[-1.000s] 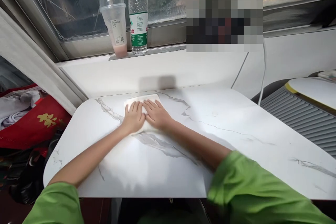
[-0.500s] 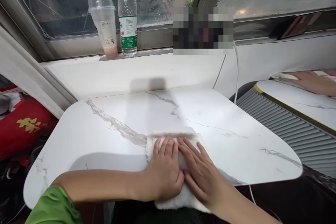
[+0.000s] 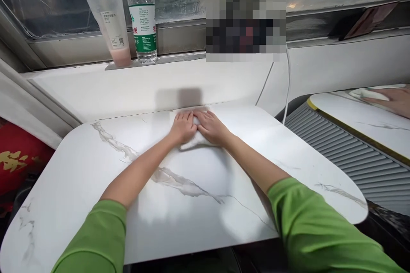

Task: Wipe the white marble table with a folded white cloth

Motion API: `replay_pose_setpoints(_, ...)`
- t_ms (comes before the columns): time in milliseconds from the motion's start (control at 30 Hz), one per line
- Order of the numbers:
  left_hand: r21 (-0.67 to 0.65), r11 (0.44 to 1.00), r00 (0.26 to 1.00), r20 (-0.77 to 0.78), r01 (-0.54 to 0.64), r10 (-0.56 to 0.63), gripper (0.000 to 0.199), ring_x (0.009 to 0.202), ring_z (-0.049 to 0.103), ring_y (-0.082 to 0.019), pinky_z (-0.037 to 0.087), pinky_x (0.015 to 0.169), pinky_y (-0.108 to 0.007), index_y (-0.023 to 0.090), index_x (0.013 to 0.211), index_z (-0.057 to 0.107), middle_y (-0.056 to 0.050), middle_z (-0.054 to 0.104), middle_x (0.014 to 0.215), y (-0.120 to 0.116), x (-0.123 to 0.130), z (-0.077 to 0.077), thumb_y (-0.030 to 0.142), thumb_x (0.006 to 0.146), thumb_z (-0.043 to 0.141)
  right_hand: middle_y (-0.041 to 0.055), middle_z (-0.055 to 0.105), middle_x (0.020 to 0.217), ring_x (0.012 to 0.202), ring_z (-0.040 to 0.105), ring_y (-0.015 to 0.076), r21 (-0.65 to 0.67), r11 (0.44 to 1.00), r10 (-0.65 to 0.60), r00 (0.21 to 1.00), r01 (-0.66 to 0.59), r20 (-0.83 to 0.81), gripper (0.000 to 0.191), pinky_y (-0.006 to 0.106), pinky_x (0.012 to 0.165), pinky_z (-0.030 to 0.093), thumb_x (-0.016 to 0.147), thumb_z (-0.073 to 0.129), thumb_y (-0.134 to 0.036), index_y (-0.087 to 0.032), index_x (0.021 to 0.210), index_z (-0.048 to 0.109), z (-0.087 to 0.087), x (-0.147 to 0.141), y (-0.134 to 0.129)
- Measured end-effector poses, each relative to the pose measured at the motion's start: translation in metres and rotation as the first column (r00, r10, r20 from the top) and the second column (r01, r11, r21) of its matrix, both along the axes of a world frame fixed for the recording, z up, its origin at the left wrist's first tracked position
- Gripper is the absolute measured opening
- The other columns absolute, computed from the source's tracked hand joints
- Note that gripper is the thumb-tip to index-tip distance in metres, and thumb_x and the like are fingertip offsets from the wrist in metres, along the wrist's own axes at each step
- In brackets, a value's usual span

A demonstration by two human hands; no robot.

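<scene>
A white cloth (image 3: 195,141) lies on the white marble-patterned table (image 3: 198,213), close to its far edge by the wall. My left hand (image 3: 183,128) rests flat on the cloth's left part, fingers stretched toward the wall. Beside it, my right hand (image 3: 211,128) presses flat on the right part, its fingers also extended. The two hands nearly touch at the fingertips and thumbs. Much of the cloth is hidden beneath them.
On the window ledge stand a plastic cup (image 3: 110,25) with pink drink and a water bottle (image 3: 143,25). A white cable (image 3: 289,81) hangs at the wall. At right, another person's hand (image 3: 392,99) lies on a cloth on a second table (image 3: 361,113).
Both my hands have slid forward with the cloth, from the table's near edge to its far edge. The view has shifted slightly. The other person's hand has moved a little.
</scene>
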State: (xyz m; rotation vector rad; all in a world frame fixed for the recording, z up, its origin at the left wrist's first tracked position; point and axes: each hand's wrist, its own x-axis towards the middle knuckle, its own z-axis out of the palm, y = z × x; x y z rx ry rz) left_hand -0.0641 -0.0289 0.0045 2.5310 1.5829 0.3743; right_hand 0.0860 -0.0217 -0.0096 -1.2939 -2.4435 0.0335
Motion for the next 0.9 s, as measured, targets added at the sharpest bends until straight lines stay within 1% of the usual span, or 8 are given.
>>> replay_pose_setpoints(100, 0.003, 1.000, 1.000, 0.024, -0.015, 0.015, 0.052, 0.135, 0.033, -0.022, 0.015, 0.116, -0.036, 0.006, 0.138, 0.039, -0.013, 0.040, 0.145, 0.025, -0.004, 0.002, 0.022, 0.089, 0.032, 0.0147, 0.056, 0.130, 0.122, 0.047, 0.0261, 0.007, 1.000, -0.023, 0.998, 0.024, -0.051, 0.047, 0.044, 0.107, 0.027, 0.085, 0.031, -0.022, -0.010, 0.127, 0.048, 0.001, -0.006, 0.024)
replay_pose_setpoints(200, 0.009, 0.999, 0.999, 0.038, -0.034, 0.034, 0.049, 0.133, 0.035, -0.021, 0.016, 0.116, -0.035, 0.008, 0.137, 0.041, -0.011, 0.043, 0.143, 0.035, -0.004, 0.003, 0.020, 0.090, 0.031, 0.0133, 0.058, 0.127, 0.118, 0.050, 0.0253, -0.032, 0.997, -0.075, 0.994, 0.073, -0.081, 0.045, 0.041, 0.106, 0.029, 0.085, 0.035, -0.024, -0.011, 0.125, 0.050, 0.002, -0.007, 0.039)
replay_pose_setpoints(433, 0.044, 0.994, 0.995, 0.011, -0.099, 0.098, 0.049, 0.137, 0.029, -0.021, 0.012, 0.117, -0.041, 0.008, 0.140, 0.036, -0.011, 0.038, 0.147, 0.022, 0.002, 0.000, 0.021, 0.094, 0.027, 0.0122, 0.050, 0.139, 0.129, 0.043, 0.0238, -0.019, 0.996, -0.092, 0.994, 0.091, -0.056, 0.049, 0.042, 0.110, 0.027, 0.086, 0.033, -0.020, -0.009, 0.131, 0.050, 0.003, -0.008, 0.033)
replay_pose_setpoints(533, 0.034, 0.994, 0.994, -0.026, -0.102, 0.103, 0.051, 0.140, 0.026, -0.022, 0.011, 0.118, -0.043, 0.004, 0.142, 0.034, -0.012, 0.034, 0.150, -0.003, 0.008, 0.000, 0.021, 0.094, 0.026, 0.0131, 0.046, 0.142, 0.132, 0.040, 0.0236, -0.010, 0.998, -0.064, 0.998, 0.064, -0.002, 0.052, 0.043, 0.111, 0.026, 0.088, 0.031, -0.022, -0.006, 0.135, 0.046, 0.000, 0.000, 0.011)
replay_pose_setpoints(633, 0.018, 0.995, 0.993, -0.066, -0.099, 0.100, 0.054, 0.141, 0.023, -0.023, 0.011, 0.118, -0.045, 0.002, 0.143, 0.031, -0.013, 0.030, 0.151, -0.041, 0.025, 0.001, 0.024, 0.094, 0.025, 0.0144, 0.045, 0.143, 0.134, 0.039, 0.0245, 0.009, 1.000, -0.001, 0.999, 0.001, 0.032, 0.053, 0.046, 0.111, 0.027, 0.090, 0.030, -0.025, -0.006, 0.138, 0.043, -0.004, 0.023, -0.021)
replay_pose_setpoints(733, -0.012, 0.998, 0.991, -0.120, -0.062, 0.060, 0.059, 0.142, 0.019, -0.029, 0.010, 0.116, -0.051, -0.002, 0.144, 0.028, -0.017, 0.026, 0.152, -0.086, 0.054, 0.003, 0.029, 0.094, 0.025, 0.0123, 0.042, 0.145, 0.136, 0.036, 0.0241, 0.027, 0.992, 0.122, 0.992, -0.123, 0.024, 0.054, 0.048, 0.112, 0.027, 0.090, 0.031, -0.028, -0.011, 0.141, 0.040, -0.009, 0.063, -0.060)
replay_pose_setpoints(800, -0.028, 0.999, 0.988, -0.152, 0.023, -0.027, 0.062, 0.142, 0.019, -0.033, 0.011, 0.115, -0.056, -0.005, 0.143, 0.029, -0.021, 0.026, 0.151, -0.113, 0.079, 0.004, 0.033, 0.094, 0.026, 0.0086, 0.040, 0.147, 0.137, 0.034, 0.0228, 0.019, 0.984, 0.178, 0.984, -0.178, 0.012, 0.056, 0.049, 0.113, 0.027, 0.090, 0.033, -0.026, -0.018, 0.145, 0.035, -0.010, 0.095, -0.089)
replay_pose_setpoints(900, 0.000, 0.986, 0.974, -0.159, 0.164, -0.162, 0.063, 0.140, 0.022, -0.038, 0.015, 0.113, -0.059, -0.007, 0.140, 0.034, -0.025, 0.030, 0.148, -0.146, 0.118, 0.008, 0.036, 0.093, 0.028, 0.0026, 0.036, 0.149, 0.138, 0.032, 0.0216, -0.018, 0.993, 0.119, 0.993, -0.119, -0.002, 0.059, 0.051, 0.114, 0.025, 0.092, 0.031, -0.023, -0.028, 0.150, 0.023, -0.012, 0.146, -0.134)
